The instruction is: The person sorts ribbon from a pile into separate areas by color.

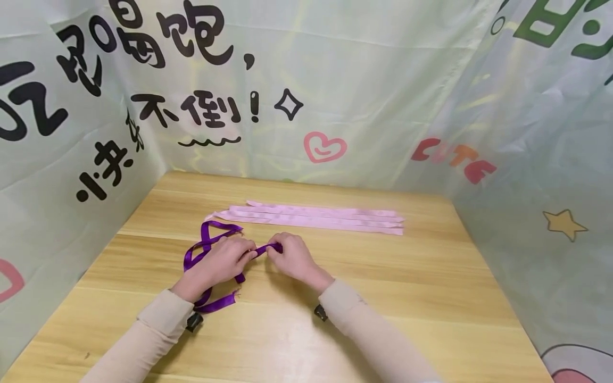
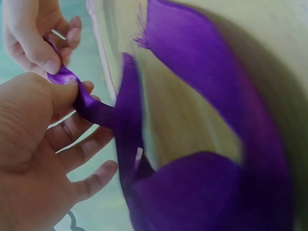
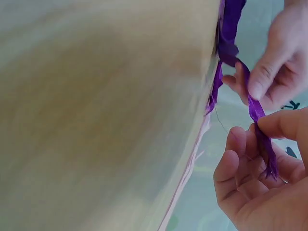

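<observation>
Your left hand (image 1: 221,261) and right hand (image 1: 293,257) are close together over a wooden table (image 1: 402,298), with a short stretch of purple ribbon (image 1: 262,250) bridging the gap between them. Your left thumb and fingertip pinch it while the other fingers of that hand spread loosely; your right thumb presses it against the fingers, and its frayed end hangs past that grip, over the palm side of the right hand.

Loose purple loops (image 1: 193,254) lie around and under your left hand, mostly to its left, with one frayed tail (image 1: 220,304) on the near side of it. Beyond both hands, several pale pink ribbons (image 1: 316,217) lie side by side, their left ends just beside the loops.

Your left hand covers the middle of the purple tangle, so you cannot tell how many strips it contains or how they cross. From the left wrist, the nearest loop is blurred and cut off; from the right wrist, the tabletop is a blur and the pink shows only as a thin edge. Behind your hands, the beige sleeves (image 1: 378,332) run out of sight.
</observation>
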Tool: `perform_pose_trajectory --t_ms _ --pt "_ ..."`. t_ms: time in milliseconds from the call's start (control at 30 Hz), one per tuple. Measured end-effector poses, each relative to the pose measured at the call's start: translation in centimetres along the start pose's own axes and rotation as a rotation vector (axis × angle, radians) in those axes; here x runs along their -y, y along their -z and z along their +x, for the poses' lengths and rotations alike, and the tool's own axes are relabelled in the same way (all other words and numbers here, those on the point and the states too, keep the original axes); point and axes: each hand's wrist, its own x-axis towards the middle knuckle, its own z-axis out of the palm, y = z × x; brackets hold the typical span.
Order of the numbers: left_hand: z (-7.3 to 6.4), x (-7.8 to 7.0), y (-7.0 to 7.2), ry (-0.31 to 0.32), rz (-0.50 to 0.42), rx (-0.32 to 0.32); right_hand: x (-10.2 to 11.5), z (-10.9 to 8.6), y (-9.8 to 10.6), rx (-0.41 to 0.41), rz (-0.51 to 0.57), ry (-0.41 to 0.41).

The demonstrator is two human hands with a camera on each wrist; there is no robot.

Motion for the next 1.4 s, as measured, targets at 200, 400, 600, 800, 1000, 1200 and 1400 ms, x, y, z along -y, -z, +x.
perform_pose_trajectory --t_ms 200,400,600,800,1000,1200,1400 --pt "-0.7 1.2 -0.1 0.016 -0.039 0.0 -0.5 -0.1 1.0 -0.051 0.098 -0.045" --pt "-1.3 2.1 0.5 0.036 -0.043 -0.025 -2.0 -1.2 2.3 -0.078 0.204 -0.113" --pt "-1.8 2.9 1.1 0.065 -0.004 -0.052 -3.8 -2.4 4.4 -0.113 0.235 -0.193" --pt "-2.2 3.5 1.5 0.098 0.018 -0.041 -5.2 -3.7 6.6 -0.154 0.211 -0.263" --pt "-2.5 3.9 1.9 0.145 -0.004 -0.056 -6.4 -4.8 8.3 -0.175 0.183 -0.294" --pt "-2.6 3.9 2.3 0.15 0.008 -0.06 -7.2 -5.7 9.6 -0.175 0.168 -0.312" --pt "-2.4 3.7 2.6 0.126 0.025 -0.088 -7.9 -6.5 10.6 -0.189 0.143 -0.343"
